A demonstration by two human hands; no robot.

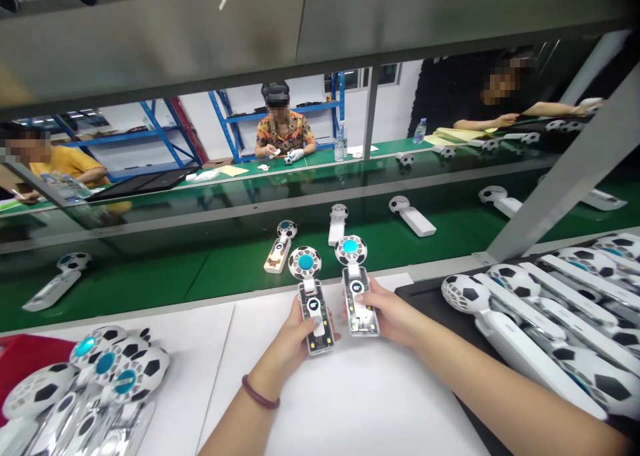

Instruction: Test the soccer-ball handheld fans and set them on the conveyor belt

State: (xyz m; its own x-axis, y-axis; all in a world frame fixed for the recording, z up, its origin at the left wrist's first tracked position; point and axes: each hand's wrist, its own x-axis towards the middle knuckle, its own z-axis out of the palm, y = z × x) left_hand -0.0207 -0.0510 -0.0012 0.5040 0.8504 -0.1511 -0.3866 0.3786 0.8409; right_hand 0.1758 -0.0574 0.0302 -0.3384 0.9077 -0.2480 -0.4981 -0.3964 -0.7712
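Forearms reach up from the near edge over the white table [360, 403], which serves as the landmark for all else. On it, at the far middle, the left hand [295, 333] is closed around the clear handle of a handheld fan [313, 296] with a football-pattern head and a teal hub; a dark band sits on that wrist. Just beside it, the right hand [387, 313] grips a second fan [356, 286] of the same kind, the two held upright side by side, nearly touching, heads pointing away from the person. Each handle carries a small round display, too small to read. To the right of the table a dark tray [425, 299] holds a big pile of white fans [550, 316] lying across one another. At the table's left near corner lies a smaller heap of clear-handled fans [95, 383], partly over something red [25, 363]. Beyond the table's far edge runs a green conveyor belt [225, 269] with single fans scattered on it, the nearest [280, 246] just past the held pair. Across the belt, other people sit at a far bench [310, 163] with a water bottle [341, 143]. No writing is legible anywhere.
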